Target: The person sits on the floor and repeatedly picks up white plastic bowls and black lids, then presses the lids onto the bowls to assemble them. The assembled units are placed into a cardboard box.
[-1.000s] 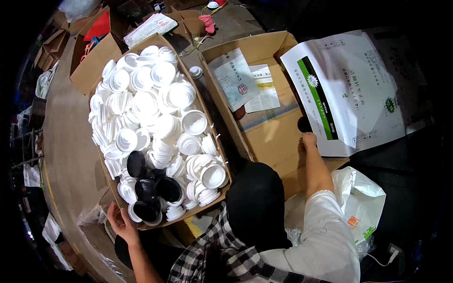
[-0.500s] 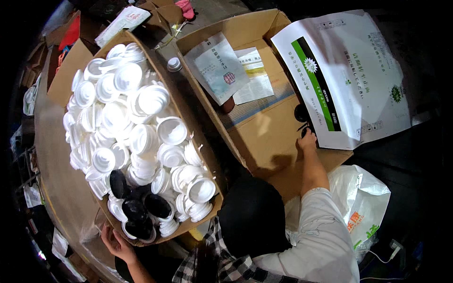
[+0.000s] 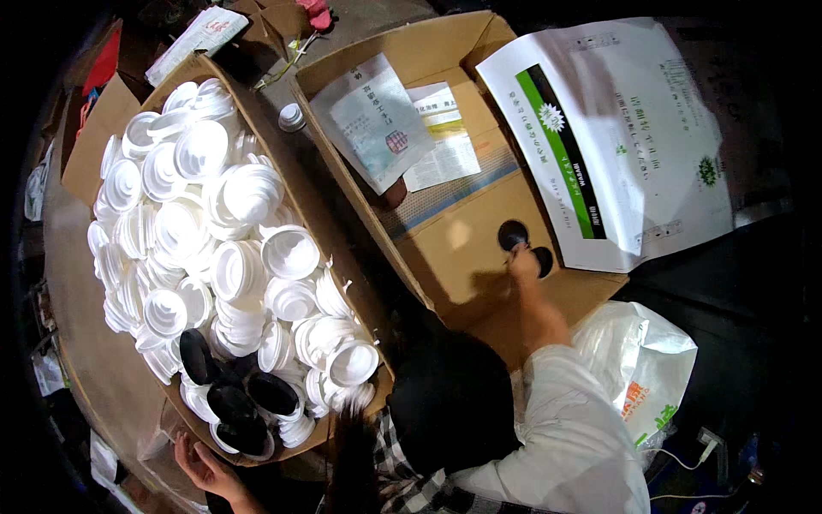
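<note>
My right hand (image 3: 522,265) reaches into a long cardboard box (image 3: 454,291), fingers closed at the lower edge of a round black lid (image 3: 514,233); motion blurs the fingertips. A second dark disc (image 3: 542,261) sits right beside the fingers. My left hand (image 3: 205,471) is open, fingers apart, by the near corner of another cardboard box (image 3: 330,227). That box is heaped with round white plastic lids (image 3: 248,193), some nested in stacks. Several round black pieces (image 3: 272,394) lie on the white ones at its near end, closest to my left hand.
Two printed sheets (image 3: 372,124) lie in the right box. A large white printed sheet (image 3: 608,146) with a green-black band covers its right side. A white plastic bag (image 3: 638,360) and cable (image 3: 676,458) are at lower right. One white lid (image 3: 291,117) stands between the boxes.
My right hand has moved left and slightly nearer inside the box, with the black lid shifting nearer too. My left hand stays by the box corner. The whole view has shifted slightly.
</note>
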A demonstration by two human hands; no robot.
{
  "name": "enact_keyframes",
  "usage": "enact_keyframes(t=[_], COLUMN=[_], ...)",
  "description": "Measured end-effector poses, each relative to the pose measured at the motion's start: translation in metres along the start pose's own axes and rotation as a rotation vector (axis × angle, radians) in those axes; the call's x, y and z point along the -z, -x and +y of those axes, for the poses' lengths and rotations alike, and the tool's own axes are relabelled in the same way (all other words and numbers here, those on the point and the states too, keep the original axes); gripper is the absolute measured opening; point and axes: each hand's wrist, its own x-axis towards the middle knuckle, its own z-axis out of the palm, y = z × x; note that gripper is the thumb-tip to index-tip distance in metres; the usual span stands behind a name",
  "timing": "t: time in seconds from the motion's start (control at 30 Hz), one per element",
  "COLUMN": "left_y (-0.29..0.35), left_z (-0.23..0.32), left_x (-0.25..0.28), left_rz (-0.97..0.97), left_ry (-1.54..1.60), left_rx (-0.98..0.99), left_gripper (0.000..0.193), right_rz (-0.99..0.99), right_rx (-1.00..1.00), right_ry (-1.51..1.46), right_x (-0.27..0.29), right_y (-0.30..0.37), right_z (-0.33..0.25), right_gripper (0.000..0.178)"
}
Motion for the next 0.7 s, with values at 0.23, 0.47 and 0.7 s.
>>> enact_keyframes(t=[0.23, 0.47, 0.7], left_y=[0.014, 0.041, 0.081], left_z=[0.022, 0.034, 0.029], left_x=[0.029, 0.062, 0.116], left_rz=[0.060, 0.060, 0.202], left_ry=[0.128, 0.676, 0.615], left_rx=[-0.044, 0.124, 0.272], left_gripper=[0.026, 0.024, 0.017], right_rz=[-0.265, 0.135, -0.047], right_rx=[0.170, 0.323, 0.994], right_ry=[-0.027, -0.794, -1.112], right_x=[-0.003, 0.126, 0.281], right_y=[0.078, 0.114, 0.237], right_z=[-0.037, -0.090, -0.224], right_gripper=[0.029, 0.037, 0.023])
